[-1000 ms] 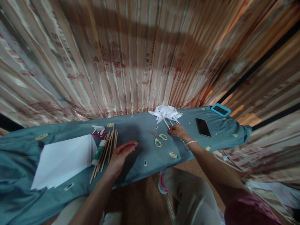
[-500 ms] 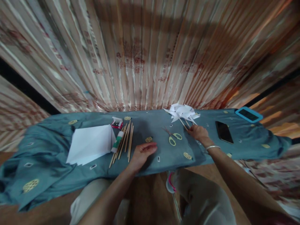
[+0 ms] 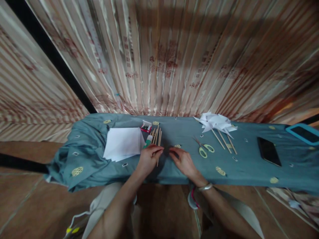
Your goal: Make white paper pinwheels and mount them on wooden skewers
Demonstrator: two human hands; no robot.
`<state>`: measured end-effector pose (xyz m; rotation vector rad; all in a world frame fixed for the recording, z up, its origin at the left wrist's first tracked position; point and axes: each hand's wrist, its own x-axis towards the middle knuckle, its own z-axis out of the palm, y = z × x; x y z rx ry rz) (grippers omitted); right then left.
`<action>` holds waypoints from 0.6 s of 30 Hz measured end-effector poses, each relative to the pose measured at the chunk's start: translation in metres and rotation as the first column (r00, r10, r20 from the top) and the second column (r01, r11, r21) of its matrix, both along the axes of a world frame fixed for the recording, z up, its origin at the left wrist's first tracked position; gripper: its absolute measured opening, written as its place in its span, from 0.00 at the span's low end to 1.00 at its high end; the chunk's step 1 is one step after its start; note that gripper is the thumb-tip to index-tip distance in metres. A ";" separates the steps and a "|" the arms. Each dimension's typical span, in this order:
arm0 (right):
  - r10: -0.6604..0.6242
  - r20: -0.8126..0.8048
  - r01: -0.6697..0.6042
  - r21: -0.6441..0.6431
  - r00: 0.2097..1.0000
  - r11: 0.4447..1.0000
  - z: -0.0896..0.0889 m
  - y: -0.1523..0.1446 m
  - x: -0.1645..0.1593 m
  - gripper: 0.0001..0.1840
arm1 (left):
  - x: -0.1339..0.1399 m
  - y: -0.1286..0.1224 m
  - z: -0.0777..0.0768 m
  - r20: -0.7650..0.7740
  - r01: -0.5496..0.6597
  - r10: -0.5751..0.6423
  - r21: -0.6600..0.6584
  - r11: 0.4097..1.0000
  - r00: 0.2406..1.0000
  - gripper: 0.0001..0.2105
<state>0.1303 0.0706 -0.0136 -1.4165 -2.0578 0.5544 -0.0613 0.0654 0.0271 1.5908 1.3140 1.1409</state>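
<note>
My left hand (image 3: 150, 159) hovers at the near end of the wooden sticks (image 3: 159, 138), thumb and fingertips brought together. Whether anything tiny sits in that pinch is too small to tell. Facing it across a narrow gap is my right hand (image 3: 183, 162), holding nothing visible, with fingers bent and slightly apart. A glue stick (image 3: 148, 141) lies partly behind my left hand, beside a stack of white paper (image 3: 123, 142). Several white paper pinwheels (image 3: 216, 122) on sticks lie heaped to the right. Between them and my right hand are scissors (image 3: 205, 150) with pale green handles.
A small open red-and-white box (image 3: 146, 126) with dark small pieces stands behind the glue stick. At the right lie a black phone (image 3: 269, 151) and a blue-framed device (image 3: 304, 134). A green cloth (image 3: 94, 172) covers the table, with a curtain (image 3: 164, 66) behind.
My right hand has let go of the pinwheel sticks and moved left to face my left hand. The pinwheels now lie on the cloth. The view has turned left.
</note>
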 end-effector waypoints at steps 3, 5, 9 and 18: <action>-0.020 -0.057 0.024 0.081 0.998 0.996 -0.017 -0.008 -0.011 0.14 | -0.053 0.006 -0.001 -0.154 -0.209 0.226 0.122 0.970 0.962 0.09; -0.009 -0.061 0.015 0.096 0.998 0.995 -0.025 -0.010 -0.010 0.14 | -0.086 0.006 -0.007 -0.279 -0.269 0.310 0.176 0.947 0.909 0.12; 0.015 -0.067 -0.010 0.074 0.998 0.997 -0.029 -0.010 -0.006 0.14 | -0.119 0.001 -0.026 -0.429 -0.201 0.251 0.158 0.967 0.867 0.20; 0.004 -0.069 0.000 0.061 0.998 0.998 -0.030 -0.010 -0.006 0.14 | -0.121 -0.001 -0.034 -0.418 -0.179 0.192 0.071 0.981 0.888 0.13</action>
